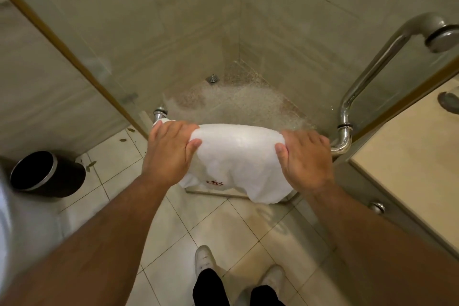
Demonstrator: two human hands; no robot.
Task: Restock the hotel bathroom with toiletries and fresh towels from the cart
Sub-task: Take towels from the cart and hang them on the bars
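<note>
A white towel (238, 156) with a small red emblem hangs over the chrome bar (344, 143) on the glass shower door, draped down toward me. My left hand (169, 154) grips its left end, thumb pressed into the cloth. At the towel's right end my right hand (306, 159) grips it the same way. Most of the bar is hidden under the towel; only its two chrome ends show.
A tall chrome pull handle (372, 67) rises on the door at right. A black waste bin (47, 174) stands on the tiled floor at left. A beige counter (417, 154) juts in at right. My white shoes (205, 259) stand on the tiles below.
</note>
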